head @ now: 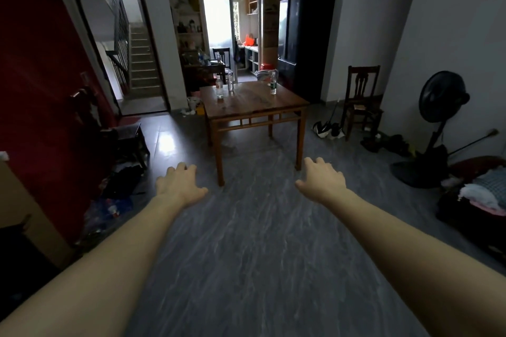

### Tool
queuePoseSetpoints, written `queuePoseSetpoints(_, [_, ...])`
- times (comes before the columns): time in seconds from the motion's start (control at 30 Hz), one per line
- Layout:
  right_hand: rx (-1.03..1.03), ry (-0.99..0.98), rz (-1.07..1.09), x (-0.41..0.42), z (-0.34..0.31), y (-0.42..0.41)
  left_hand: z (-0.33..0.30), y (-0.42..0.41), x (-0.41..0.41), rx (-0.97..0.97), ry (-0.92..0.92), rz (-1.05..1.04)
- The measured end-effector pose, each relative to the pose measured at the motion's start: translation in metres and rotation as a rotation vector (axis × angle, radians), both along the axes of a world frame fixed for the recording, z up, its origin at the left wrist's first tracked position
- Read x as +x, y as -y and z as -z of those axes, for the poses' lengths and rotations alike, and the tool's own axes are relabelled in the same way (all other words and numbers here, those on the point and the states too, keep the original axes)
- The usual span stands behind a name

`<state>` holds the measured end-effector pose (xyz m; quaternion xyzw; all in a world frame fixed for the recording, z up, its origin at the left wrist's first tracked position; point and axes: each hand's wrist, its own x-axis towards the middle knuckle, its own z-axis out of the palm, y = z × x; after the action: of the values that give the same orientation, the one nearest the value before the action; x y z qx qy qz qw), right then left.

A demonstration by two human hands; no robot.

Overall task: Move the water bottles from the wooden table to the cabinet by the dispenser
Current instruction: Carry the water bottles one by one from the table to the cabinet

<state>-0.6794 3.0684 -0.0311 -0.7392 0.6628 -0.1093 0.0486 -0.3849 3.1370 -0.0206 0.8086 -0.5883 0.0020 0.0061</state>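
- You are holding your left hand [179,183] and right hand [323,179] out over the floor [260,254], each grip wide and holding nothing.
- Three bottles [219,87] are standing on the table [254,104], well apart from your hands.

open floor [246,227] ahead, wooden table [254,104] beyond
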Motion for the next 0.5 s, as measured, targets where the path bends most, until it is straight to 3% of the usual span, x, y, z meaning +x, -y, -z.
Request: queuePoseSetpoints(0.5, [0.000,-0.016,-0.025,0.135,-0.010,0.185,-0.008,0.195,0.111,0.027,0.019,0.051])
